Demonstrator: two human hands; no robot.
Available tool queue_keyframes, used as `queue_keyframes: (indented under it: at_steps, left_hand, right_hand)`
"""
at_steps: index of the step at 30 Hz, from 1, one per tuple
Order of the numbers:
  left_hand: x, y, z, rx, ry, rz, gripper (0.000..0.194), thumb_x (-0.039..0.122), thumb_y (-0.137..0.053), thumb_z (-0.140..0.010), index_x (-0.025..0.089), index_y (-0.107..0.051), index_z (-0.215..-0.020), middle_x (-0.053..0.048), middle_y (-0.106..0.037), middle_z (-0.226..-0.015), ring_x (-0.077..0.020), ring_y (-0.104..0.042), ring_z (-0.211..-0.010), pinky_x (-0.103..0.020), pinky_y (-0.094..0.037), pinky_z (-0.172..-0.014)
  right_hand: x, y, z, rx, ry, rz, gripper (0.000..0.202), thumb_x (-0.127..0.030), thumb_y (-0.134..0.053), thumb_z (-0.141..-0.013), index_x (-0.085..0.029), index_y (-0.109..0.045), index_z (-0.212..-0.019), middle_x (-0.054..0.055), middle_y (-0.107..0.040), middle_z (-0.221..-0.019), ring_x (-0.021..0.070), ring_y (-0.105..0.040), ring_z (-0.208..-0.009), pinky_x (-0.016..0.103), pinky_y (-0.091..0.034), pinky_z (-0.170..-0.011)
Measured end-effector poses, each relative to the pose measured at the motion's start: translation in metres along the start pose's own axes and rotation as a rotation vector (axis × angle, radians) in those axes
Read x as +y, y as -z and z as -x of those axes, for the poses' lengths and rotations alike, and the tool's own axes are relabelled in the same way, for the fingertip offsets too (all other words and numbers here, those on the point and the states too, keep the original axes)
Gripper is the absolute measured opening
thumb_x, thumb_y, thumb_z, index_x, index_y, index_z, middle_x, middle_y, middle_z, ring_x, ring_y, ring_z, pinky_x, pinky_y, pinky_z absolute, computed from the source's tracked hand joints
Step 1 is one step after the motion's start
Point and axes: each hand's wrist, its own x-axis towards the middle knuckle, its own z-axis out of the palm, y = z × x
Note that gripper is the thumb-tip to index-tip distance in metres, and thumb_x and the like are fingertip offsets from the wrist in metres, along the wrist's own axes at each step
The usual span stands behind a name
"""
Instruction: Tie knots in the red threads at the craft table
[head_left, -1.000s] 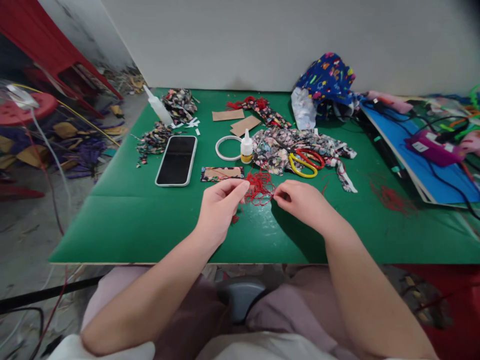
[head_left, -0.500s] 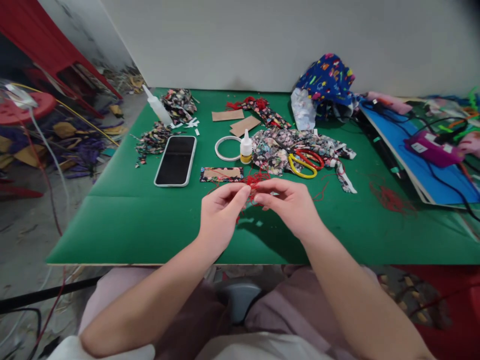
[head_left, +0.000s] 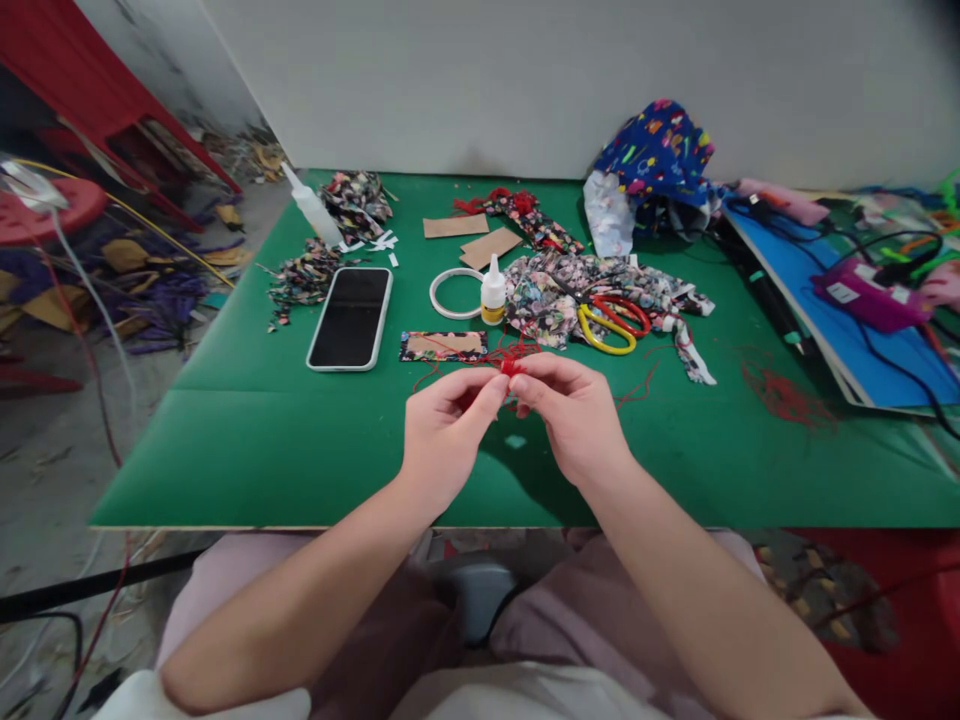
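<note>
Between my two hands is a small bunch of red thread (head_left: 512,368), pinched at the fingertips above the near part of the table. My left hand (head_left: 452,425) is closed on its left side, thumb against the fingers. From the other side my right hand (head_left: 574,415) pinches it too, almost touching the left thumb. Loose red strands trail behind the fingers and to the right. Just beyond my hands lies a floral strip with a brown card piece (head_left: 448,347) on it. A small white bottle with a yellow label (head_left: 493,295) stands behind the thread.
On the green table (head_left: 300,450) lie a phone (head_left: 350,320), a tape roll (head_left: 439,300), scissors (head_left: 611,330), floral fabric (head_left: 536,295) and brown card pieces (head_left: 456,227). A blue folder (head_left: 862,345) with cables is at right; a loose red thread tangle (head_left: 787,393) lies near it.
My fingertips have drawn closer together around the red thread, and the right thumb has moved up onto it. The bunch looks more gathered. The table items stay in place.
</note>
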Motion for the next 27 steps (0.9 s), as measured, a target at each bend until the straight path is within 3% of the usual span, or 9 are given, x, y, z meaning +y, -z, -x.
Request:
queue_keyframes:
  at_steps: [27]
  left_hand:
    - [0.0011,-0.0001,0.0007,-0.021,0.020,-0.023,0.014,0.032,-0.065,-0.074,0.018,-0.069,-0.074,0.001,-0.064,-0.062,-0.0090,-0.055,-0.054,-0.018,-0.041,-0.048]
  right_hand:
    - [-0.0029,-0.0012,0.0012,0.018,0.016,0.041,0.012,-0.030,-0.074,-0.064,-0.022,-0.067,-0.070,-0.003,-0.065,-0.069,0.0075,-0.053,-0.055,0.020,-0.045,-0.048]
